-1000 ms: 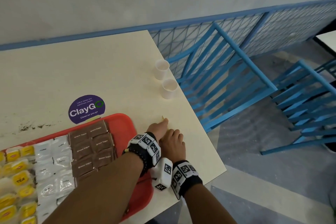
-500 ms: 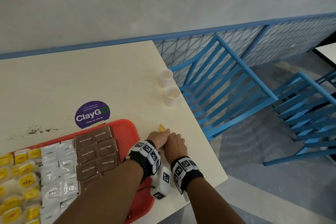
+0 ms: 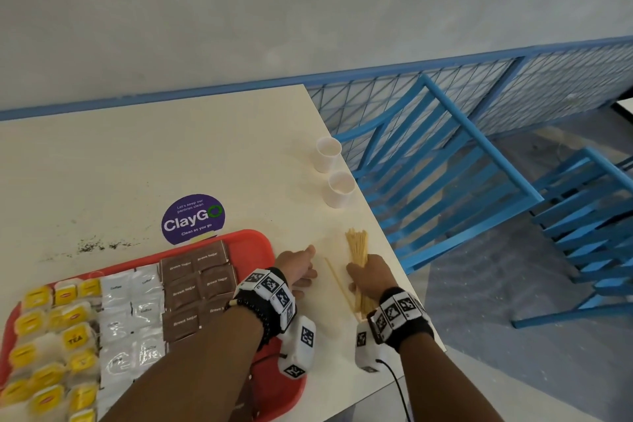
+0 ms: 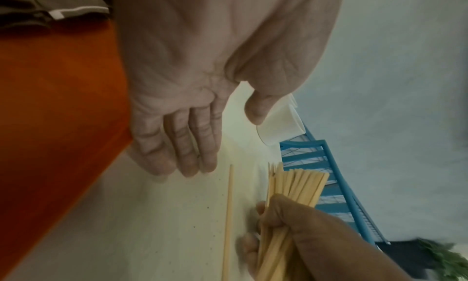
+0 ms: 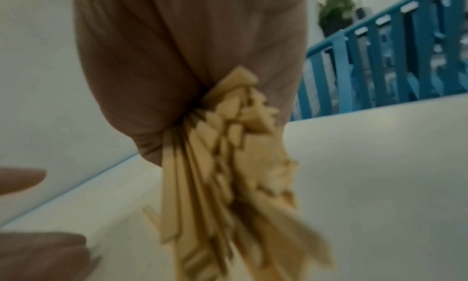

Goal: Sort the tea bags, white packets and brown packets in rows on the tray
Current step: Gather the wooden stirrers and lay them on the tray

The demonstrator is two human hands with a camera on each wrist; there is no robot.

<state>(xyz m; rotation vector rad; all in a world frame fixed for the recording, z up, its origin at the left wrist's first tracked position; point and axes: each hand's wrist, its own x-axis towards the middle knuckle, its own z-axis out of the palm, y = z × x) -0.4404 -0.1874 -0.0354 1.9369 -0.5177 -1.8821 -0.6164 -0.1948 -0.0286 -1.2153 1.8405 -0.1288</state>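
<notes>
The red tray (image 3: 255, 243) lies at the table's near left. It holds yellow tea bags (image 3: 44, 346), white packets (image 3: 132, 312) and brown packets (image 3: 195, 284) in rows. My right hand (image 3: 371, 276) grips a bundle of wooden stir sticks (image 3: 357, 247) just right of the tray; the bundle (image 5: 228, 175) fans out below the fist in the right wrist view. One loose stick (image 3: 339, 286) lies on the table between my hands. My left hand (image 3: 298, 267) rests beside the tray with straight fingers (image 4: 187, 155), holding nothing.
Two white paper cups (image 3: 328, 154) (image 3: 339, 189) stand near the table's right edge. A purple ClayGo sticker (image 3: 192, 218) sits behind the tray. Blue chairs (image 3: 462, 181) and a blue mesh railing (image 3: 548, 86) are to the right. Dark crumbs (image 3: 92, 247) mark the table.
My hands have come apart. The right hand has lifted the stick bundle clear, so it now shows, and the left hand has drawn back toward the tray.
</notes>
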